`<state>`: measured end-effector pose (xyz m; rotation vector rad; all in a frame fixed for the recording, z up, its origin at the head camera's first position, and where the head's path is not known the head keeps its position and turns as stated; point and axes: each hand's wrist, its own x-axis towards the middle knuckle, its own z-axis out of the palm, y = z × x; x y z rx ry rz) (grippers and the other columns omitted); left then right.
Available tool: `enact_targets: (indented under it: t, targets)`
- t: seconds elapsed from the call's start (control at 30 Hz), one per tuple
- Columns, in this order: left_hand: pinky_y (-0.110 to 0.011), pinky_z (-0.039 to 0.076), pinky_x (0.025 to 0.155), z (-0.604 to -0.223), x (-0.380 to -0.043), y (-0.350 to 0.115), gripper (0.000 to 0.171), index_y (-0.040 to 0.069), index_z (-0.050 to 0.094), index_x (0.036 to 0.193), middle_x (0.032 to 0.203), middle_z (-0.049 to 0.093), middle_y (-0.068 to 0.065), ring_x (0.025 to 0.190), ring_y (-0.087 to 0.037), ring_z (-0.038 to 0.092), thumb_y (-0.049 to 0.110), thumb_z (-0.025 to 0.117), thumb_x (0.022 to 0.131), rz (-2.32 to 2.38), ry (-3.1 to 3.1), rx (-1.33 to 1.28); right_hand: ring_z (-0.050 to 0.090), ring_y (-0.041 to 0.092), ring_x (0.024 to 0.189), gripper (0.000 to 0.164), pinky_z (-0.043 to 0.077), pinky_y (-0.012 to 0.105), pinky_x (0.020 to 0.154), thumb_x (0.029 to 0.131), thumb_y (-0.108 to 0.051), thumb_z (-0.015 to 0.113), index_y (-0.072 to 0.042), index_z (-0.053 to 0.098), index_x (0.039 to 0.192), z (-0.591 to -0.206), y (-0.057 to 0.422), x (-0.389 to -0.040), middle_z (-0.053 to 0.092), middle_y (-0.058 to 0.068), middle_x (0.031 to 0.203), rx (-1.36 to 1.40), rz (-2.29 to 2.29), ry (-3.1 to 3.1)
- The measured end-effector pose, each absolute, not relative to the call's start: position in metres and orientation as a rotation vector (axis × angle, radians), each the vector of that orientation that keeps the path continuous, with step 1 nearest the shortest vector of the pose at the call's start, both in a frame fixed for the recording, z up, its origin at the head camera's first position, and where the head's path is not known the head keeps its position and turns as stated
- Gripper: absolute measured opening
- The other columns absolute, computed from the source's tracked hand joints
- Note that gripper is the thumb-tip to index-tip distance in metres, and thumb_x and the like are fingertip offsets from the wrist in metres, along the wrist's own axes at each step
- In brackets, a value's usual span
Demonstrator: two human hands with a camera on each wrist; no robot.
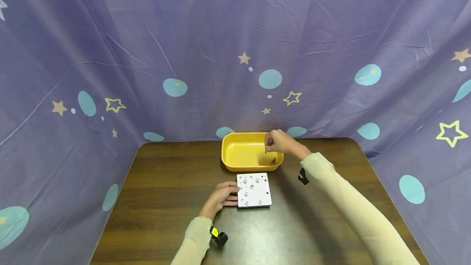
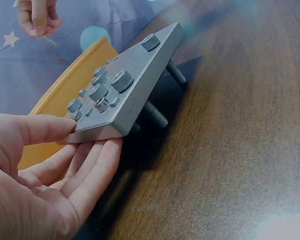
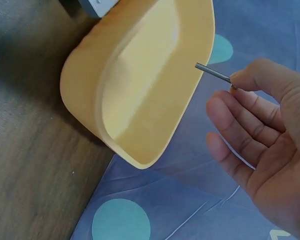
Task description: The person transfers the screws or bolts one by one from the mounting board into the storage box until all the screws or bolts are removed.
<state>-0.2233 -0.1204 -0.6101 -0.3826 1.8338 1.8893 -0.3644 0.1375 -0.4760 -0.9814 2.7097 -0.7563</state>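
Observation:
My left hand [image 1: 221, 195] holds the left edge of a square metal plate [image 1: 260, 191], thumb on top and fingers underneath. Several socket-head bolts [image 2: 122, 81] stand in the plate, and some threaded shanks [image 2: 156, 114] stick out below it. The plate is raised off the wood in the left wrist view. Above the right end of a yellow tray [image 1: 225, 162], my right hand [image 1: 278, 141] pinches a thin grey metal rod [image 3: 212, 72], screw-like, between thumb and forefinger. One end of the rod points outward; the other is hidden by the fingers. The remaining fingers are loosely bent.
The tray stands at the back of the brown wooden table [image 1: 165, 199], just behind the plate. A small dark piece [image 1: 274, 160] lies near its right front corner. Purple patterned cloth [image 1: 206, 52] hangs behind the table and along both sides.

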Motion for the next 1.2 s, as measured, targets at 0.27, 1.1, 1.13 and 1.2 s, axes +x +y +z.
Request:
enact_targets:
  t: [0.27, 1.1, 1.13, 1.2]
  targets:
    - [-0.044, 0.064, 0.082, -0.611, -0.223, -0.122, 0.046, -0.006, 0.055, 0.135, 0.11, 0.07, -0.016, 0.085, -0.022, 0.07, 0.011, 0.067, 0.095, 1.885, 1.825, -0.379, 0.057, 0.012, 0.065, 0.007, 0.049, 0.026, 0.062, 0.08, -0.003, 0.073, -0.008, 0.071, 0.076, -0.476, 0.127, -0.383, 0.07, 0.002, 0.073, -0.942, -0.687, 2.723]
    - [-0.044, 0.064, 0.081, -0.612, -0.224, -0.123, 0.045, -0.007, 0.054, 0.134, 0.107, 0.069, -0.013, 0.084, -0.021, 0.07, 0.011, 0.065, 0.095, 1.891, 1.802, -0.362, 0.039, 0.012, 0.055, 0.023, 0.033, 0.024, 0.05, 0.08, -0.004, 0.077, -0.011, 0.063, 0.063, -0.514, 0.112, -0.401, 0.052, -0.004, 0.059, -0.713, -0.46, 2.669]
    - [-0.044, 0.064, 0.081, -0.613, -0.224, -0.123, 0.045, -0.007, 0.054, 0.134, 0.107, 0.069, -0.013, 0.084, -0.022, 0.07, 0.011, 0.065, 0.095, 1.892, 1.8, -0.358, 0.038, 0.012, 0.055, 0.024, 0.032, 0.025, 0.05, 0.08, -0.003, 0.077, -0.011, 0.062, 0.063, -0.515, 0.111, -0.401, 0.051, -0.004, 0.058, -0.705, -0.454, 2.67]
    - [-0.044, 0.064, 0.081, -0.614, -0.224, -0.123, 0.045, -0.008, 0.053, 0.135, 0.106, 0.07, -0.013, 0.084, -0.021, 0.07, 0.012, 0.066, 0.095, 1.891, 1.8, -0.35, 0.038, 0.013, 0.057, 0.023, 0.032, 0.025, 0.051, 0.08, -0.003, 0.078, -0.01, 0.063, 0.063, -0.518, 0.11, -0.402, 0.05, -0.004, 0.059, -0.688, -0.443, 2.673]
